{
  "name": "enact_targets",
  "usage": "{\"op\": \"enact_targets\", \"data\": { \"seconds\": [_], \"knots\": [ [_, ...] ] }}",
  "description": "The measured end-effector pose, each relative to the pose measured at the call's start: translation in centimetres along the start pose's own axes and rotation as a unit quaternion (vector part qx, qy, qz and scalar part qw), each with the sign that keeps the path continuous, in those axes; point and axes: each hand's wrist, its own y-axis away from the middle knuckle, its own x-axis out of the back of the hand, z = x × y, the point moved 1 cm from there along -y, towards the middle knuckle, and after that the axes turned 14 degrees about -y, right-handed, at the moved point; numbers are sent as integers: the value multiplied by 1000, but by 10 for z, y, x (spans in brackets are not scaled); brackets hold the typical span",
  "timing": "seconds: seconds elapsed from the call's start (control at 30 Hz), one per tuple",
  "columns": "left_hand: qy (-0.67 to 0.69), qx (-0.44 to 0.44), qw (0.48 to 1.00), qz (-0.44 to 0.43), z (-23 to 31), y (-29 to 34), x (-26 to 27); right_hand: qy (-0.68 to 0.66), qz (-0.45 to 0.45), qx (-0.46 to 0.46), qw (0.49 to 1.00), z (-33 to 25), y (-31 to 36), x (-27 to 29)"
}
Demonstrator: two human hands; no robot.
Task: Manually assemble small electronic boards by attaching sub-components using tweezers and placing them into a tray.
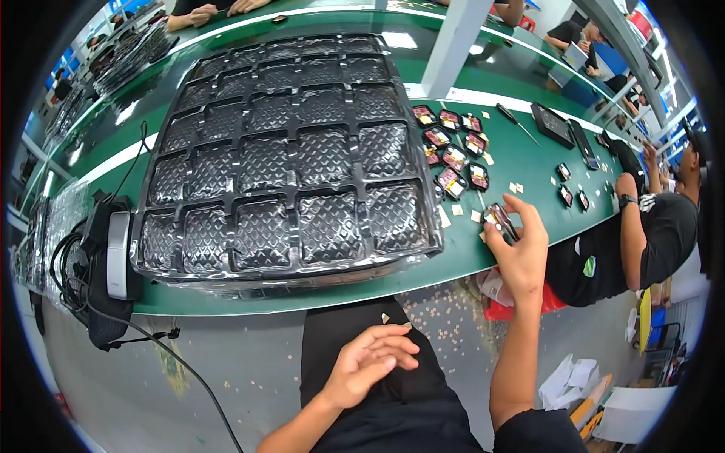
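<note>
Your right hand point(522, 248) pinches a small black case point(498, 218) at the green table point(538, 181); your left hand point(368, 362) hangs half-open.

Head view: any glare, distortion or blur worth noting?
In the head view, glints on the black trays and glare on the green belt; in the head view, the bench edge bows and the corners go black; in the head view, left hand and right hand look fairly sharp.

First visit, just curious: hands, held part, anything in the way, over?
Right hand gripping small black boxy part. Left hand open, apparently empty. Large black gridded plastic tray alongside, not blocking.
</note>
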Motion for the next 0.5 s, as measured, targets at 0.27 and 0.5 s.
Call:
{"op": "enact_targets", "data": {
  "seconds": [0.27,0.5],
  "knots": [
    [-545,-443,684,196,29,-9,-20,-410,-218,-39,885,-61,97,-9],
    [-575,-436,639,267,35,-14,3,-567,-262,-201,754,-61,129,-58]
  ]
}}
